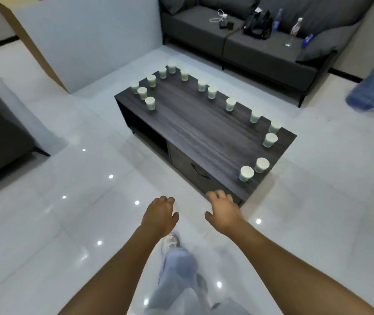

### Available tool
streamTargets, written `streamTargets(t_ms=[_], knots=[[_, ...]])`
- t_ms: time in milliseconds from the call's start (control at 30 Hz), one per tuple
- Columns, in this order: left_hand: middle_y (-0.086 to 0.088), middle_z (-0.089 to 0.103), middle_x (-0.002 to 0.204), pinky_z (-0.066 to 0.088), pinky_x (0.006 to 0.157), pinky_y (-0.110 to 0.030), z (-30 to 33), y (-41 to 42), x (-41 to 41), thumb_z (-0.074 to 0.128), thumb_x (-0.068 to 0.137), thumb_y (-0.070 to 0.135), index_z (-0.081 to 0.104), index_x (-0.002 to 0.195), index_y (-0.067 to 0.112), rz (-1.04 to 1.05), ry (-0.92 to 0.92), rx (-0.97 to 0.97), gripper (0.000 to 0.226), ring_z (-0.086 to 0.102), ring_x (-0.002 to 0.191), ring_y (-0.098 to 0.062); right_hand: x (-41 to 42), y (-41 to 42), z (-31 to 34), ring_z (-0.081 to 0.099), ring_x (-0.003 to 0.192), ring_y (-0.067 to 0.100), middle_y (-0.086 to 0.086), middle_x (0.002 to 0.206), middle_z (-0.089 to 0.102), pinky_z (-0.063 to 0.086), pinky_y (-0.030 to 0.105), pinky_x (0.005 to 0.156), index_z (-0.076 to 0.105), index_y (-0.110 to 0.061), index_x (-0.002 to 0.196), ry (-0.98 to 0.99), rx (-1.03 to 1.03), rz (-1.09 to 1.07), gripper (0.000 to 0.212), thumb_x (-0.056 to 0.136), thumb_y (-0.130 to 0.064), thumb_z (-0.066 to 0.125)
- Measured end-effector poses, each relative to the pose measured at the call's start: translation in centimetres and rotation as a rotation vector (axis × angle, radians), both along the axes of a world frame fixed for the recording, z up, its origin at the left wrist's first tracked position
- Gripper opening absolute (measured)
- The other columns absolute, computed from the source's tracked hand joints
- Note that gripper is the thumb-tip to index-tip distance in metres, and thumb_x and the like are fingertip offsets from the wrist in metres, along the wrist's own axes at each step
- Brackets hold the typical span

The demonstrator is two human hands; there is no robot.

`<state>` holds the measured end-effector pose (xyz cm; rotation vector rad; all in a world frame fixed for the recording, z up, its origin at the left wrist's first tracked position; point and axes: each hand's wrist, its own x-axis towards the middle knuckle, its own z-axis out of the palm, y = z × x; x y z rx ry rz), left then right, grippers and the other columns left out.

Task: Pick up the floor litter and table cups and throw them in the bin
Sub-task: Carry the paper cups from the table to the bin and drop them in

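There is a single view, taken from the person's head and tilted forward and down across the room. It looks from standing height, so the floor (45, 223) fills the lower half and both forearms reach up into frame from the bottom edge, with the left hand (160, 214) and right hand (223, 211) near the centre. The dark counter (195, 133) lies just beyond them, seen corner-on from above. Farther off, the grey sofa (261, 53) runs along the top edge. The wide lens bends straight lines near the borders, and a leg and shoe (171, 241) show directly below.
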<state>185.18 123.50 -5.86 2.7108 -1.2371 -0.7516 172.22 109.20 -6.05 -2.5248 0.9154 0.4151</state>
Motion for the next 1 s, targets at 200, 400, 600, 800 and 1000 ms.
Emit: streamTargets(t_ms=[200,400,600,800,1000], knots=[[-0.007,0.05,0.133,0.04,0.098,-0.03,0.5,-3.9,14.2,0.046,0.096,0.033,0.043,0.137,0.013,0.06,-0.004,-0.048,0.046,0.045,0.122,-0.022,14.8,-3.7,0.5,0.038,0.126,0.029,0.007,0.143,0.035,0.044,0.04,0.098,0.033,-0.017,0.141,0.0,0.017,0.028,0.052,0.094,-0.028,0.052],[-0.006,0.047,0.134,0.04,0.101,-0.032,0.9,-6.6,25.9,0.045,0.097,0.033,0.039,0.141,0.012,0.121,0.013,-0.051,0.048,0.041,0.125,-0.023,27.1,-6.7,1.0,0.038,0.125,0.029,0.007,0.141,0.035,0.045,0.041,0.096,0.031,-0.017,0.143,0.001,0.061,0.081,0.053,0.094,-0.026,0.051],[-0.008,0.045,0.137,0.039,0.101,-0.032,-0.6,-11.0,36.2,0.045,0.097,0.032,0.038,0.141,0.012,0.131,0.035,-0.024,0.049,0.041,0.126,-0.024,37.6,-12.0,-1.2,0.037,0.126,0.03,0.009,0.141,0.035,0.044,0.041,0.097,0.033,-0.016,0.14,0.057,0.108,0.101,0.052,0.093,-0.025,0.052],[-0.008,0.045,0.137,0.041,0.1,-0.034,-1.5,-18.5,47.9,0.045,0.097,0.034,0.038,0.14,0.012,0.165,0.039,-0.005,0.049,0.04,0.126,-0.024,49.7,-19.9,-2.7,0.036,0.127,0.03,0.009,0.143,0.034,0.042,0.042,0.099,0.034,-0.015,0.14,0.033,0.121,0.102,0.05,0.094,-0.024,0.052],[-0.009,0.045,0.138,0.04,0.1,-0.033,-1.3,-24.7,57.3,0.047,0.097,0.033,0.038,0.141,0.011,0.163,0.045,0.029,0.049,0.041,0.126,-0.024,59.2,-26.0,-2.2,0.037,0.127,0.028,0.008,0.14,0.036,0.041,0.042,0.102,0.032,-0.019,0.143,0.014,0.149,0.076,0.055,0.093,-0.026,0.054]])
